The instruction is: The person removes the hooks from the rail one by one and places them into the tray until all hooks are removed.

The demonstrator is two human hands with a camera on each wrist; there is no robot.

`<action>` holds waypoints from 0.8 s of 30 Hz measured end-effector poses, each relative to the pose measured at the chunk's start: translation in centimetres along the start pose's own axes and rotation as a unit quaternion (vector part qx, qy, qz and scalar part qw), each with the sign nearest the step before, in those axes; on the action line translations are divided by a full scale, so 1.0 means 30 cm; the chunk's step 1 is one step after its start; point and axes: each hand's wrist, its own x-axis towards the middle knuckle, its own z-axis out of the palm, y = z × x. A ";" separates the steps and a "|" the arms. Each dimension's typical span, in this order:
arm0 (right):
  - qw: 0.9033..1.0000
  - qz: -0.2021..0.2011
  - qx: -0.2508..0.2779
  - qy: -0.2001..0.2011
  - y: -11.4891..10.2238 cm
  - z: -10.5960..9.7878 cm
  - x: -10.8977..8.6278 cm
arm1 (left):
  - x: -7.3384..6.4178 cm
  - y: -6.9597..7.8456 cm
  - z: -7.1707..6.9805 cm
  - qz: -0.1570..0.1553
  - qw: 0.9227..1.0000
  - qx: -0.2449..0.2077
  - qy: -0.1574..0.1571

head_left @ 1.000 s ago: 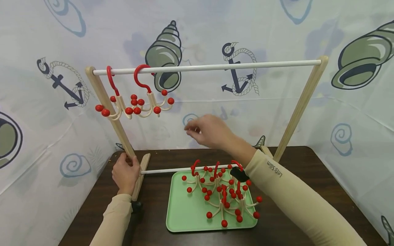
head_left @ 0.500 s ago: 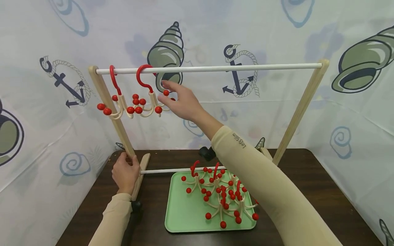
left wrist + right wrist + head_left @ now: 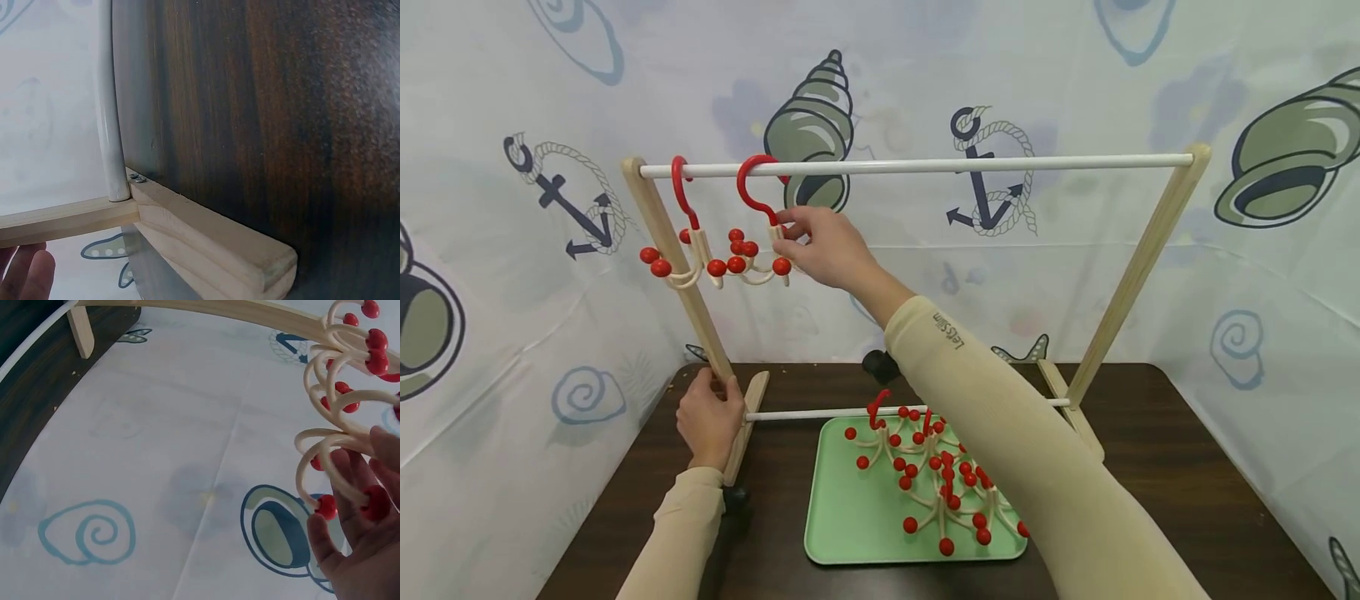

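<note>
In the head view, two claw-shaped hangers with red hooks and red-tipped cream arms hang from the white top rail [image 3: 940,165]. My right hand [image 3: 829,248] is at the second hanger [image 3: 758,185], thumb and fingers pinching its cream stem just under the hook. The right wrist view has its curved arms [image 3: 340,469] between my fingers. The first hanger [image 3: 698,246] hangs left of it, their red balls close together. My left hand [image 3: 709,421] grips the lower part of the rack's left wooden post [image 3: 688,308]; its fingertips show behind the post in the left wrist view.
A green tray [image 3: 842,508] on the dark wooden table [image 3: 1180,483] carries several more such hangers [image 3: 942,500], partly hidden by my right sleeve. The rack's lower white bar [image 3: 820,414] runs behind the tray. Its right post [image 3: 1138,275] stands opposite.
My right hand has moved left and up from mid-air to the second hanger's stem and taken hold of it. My left hand stays on the post.
</note>
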 end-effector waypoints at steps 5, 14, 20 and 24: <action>0.999 0.014 -0.030 0.017 0.013 -0.022 0.000 | 0.003 0.003 -0.002 -0.001 1.000 -0.002 -0.001; 0.999 0.039 -0.017 0.033 0.031 -0.034 -0.003 | 0.004 0.007 -0.005 0.005 1.000 0.000 0.003; 0.998 0.051 -0.018 0.037 0.017 -0.033 -0.002 | 0.000 0.003 -0.006 0.011 1.000 -0.003 0.006; 0.997 0.044 0.009 0.055 0.015 -0.048 0.001 | 0.001 0.001 -0.007 0.012 1.000 -0.003 0.009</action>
